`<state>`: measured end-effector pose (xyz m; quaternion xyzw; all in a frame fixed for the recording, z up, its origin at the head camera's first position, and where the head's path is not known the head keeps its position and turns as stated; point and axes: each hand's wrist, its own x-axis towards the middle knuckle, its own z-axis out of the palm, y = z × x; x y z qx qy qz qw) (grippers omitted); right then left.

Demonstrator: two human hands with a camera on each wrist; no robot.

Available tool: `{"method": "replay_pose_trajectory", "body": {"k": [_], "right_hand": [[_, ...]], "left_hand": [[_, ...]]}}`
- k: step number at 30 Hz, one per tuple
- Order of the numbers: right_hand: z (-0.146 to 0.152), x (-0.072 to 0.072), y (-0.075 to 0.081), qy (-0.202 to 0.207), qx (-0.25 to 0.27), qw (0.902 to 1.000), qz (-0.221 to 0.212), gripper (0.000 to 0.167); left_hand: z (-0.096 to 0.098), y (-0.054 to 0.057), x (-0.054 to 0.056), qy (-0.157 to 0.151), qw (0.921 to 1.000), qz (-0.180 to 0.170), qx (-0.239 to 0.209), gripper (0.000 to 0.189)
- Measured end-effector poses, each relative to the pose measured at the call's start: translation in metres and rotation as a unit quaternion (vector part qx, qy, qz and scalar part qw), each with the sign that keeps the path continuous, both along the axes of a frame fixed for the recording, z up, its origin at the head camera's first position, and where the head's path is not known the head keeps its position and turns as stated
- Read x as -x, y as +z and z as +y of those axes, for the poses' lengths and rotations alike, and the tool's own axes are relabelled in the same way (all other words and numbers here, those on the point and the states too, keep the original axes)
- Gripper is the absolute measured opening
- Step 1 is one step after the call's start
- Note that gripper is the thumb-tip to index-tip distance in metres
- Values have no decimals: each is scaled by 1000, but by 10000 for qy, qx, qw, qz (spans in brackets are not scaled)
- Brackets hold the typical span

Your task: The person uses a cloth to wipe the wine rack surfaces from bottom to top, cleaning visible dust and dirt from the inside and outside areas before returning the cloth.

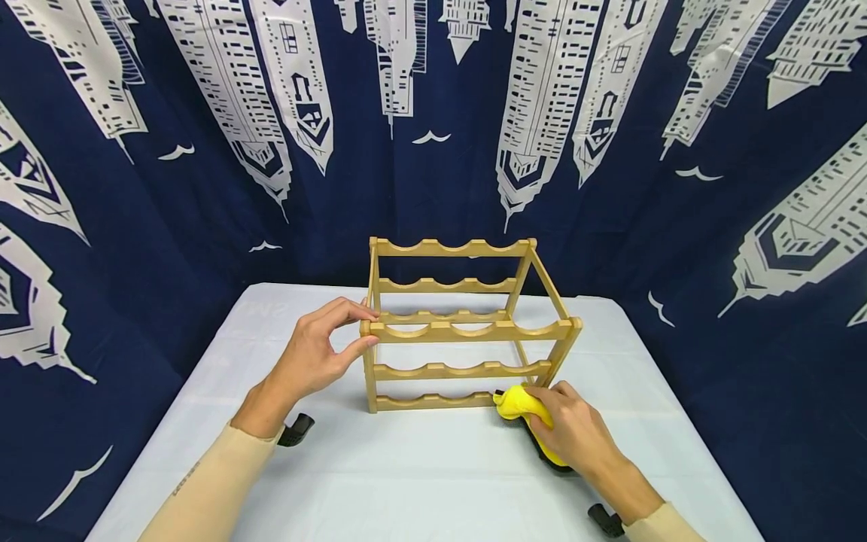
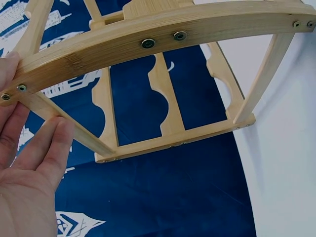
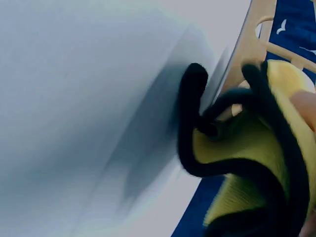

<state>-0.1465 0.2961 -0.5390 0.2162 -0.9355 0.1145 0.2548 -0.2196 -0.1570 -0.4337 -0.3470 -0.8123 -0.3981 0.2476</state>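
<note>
A light wooden rack (image 1: pixel 443 331) with rows of scalloped rails stands upright on the table. My left hand (image 1: pixel 308 357) holds its upper front left corner, thumb in front and fingers behind. In the left wrist view, fingers (image 2: pixel 61 143) touch a rail beside the rack's curved side piece (image 2: pixel 163 42). My right hand (image 1: pixel 576 429) grips a bunched yellow cloth (image 1: pixel 521 403) with black edging, close to the rack's lower right front. The right wrist view shows the cloth's black trim (image 3: pixel 187 123) hanging in loops, while most of that hand is hidden.
A white-covered table (image 1: pixel 406 474) lies under everything. Behind and around it hangs a dark blue curtain (image 1: pixel 420 196) printed with white buildings and birds. Black straps with small devices (image 1: pixel 296 430) sit at both wrists.
</note>
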Motion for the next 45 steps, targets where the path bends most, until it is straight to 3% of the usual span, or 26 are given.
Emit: {"method": "replay_pose_trajectory", "body": {"k": [2, 5, 9, 12, 17, 21, 24, 30, 35, 41, 45], "right_hand": [[-1, 2, -1, 151, 45, 9983, 564, 56], [-8, 3, -3, 168, -62, 9970, 747, 56], [-23, 2, -6, -240, -214, 9995, 3, 46], [-33, 3, -7, -363, 84, 9973, -634, 38], [-51, 11, -10, 12, 812, 9907, -1094, 31], [-66, 14, -15, 345, 1078, 9905, -778, 32], [-81, 16, -15, 621, 892, 9918, -668, 35], [-118, 23, -16, 1126, 578, 9854, -1139, 37], [-146, 26, -14, 1323, 451, 9862, -884, 39], [-183, 30, -8, 1669, -10, 9811, -977, 40], [-195, 31, -8, 1835, 36, 9780, -987, 40]], "left_hand": [[0, 0, 0, 11, 10000, -12, -6, 32], [-1, 0, 0, 32, 10000, -45, -26, 33], [0, -1, 0, 34, 9999, -119, -6, 33], [1, -2, 1, 12, 9999, -115, -9, 32], [1, -2, 0, 44, 9999, -122, -64, 32], [2, -2, -1, -13, 9998, -190, -44, 32], [2, -1, -1, -18, 9999, -159, -18, 32], [2, -3, -1, 53, 9999, -151, -16, 32], [1, -3, -2, 38, 9998, -174, 27, 32], [1, -1, -3, 43, 9998, -166, -45, 31], [2, -2, -4, 26, 9998, -204, -36, 31]]}}
